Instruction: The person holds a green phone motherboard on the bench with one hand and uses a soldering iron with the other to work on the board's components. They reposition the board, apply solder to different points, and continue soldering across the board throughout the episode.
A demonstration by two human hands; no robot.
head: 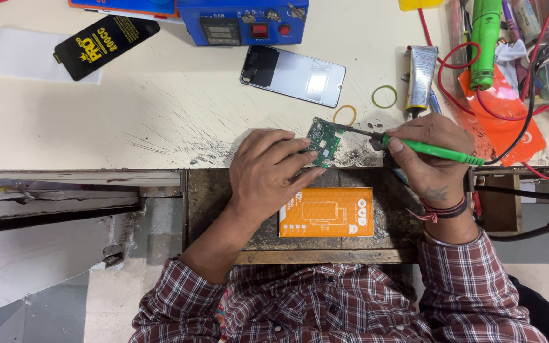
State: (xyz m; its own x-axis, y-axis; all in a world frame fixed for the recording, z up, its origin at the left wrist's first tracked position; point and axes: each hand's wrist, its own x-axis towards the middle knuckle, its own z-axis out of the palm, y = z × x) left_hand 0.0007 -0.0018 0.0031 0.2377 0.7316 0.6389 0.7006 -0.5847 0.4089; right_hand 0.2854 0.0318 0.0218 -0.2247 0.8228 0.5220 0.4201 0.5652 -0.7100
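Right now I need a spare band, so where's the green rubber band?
In the head view, the green rubber band lies flat on the table toward the right, between the phone and the grey tube, above the right hand.

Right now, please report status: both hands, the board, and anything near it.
Left hand pins green circuit board. Right hand grips green soldering iron, tip at board edge. Yellow rubber band beside board.

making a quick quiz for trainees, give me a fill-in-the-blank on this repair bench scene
1. The left hand holds a green ____ at the bench edge.
2. The right hand grips a soldering iron whose handle is ____.
3. The box lying between the forearms is ____.
4. Behind the circuit board a ____ lies flat on the bench.

Missing words: circuit board; green; orange; phone
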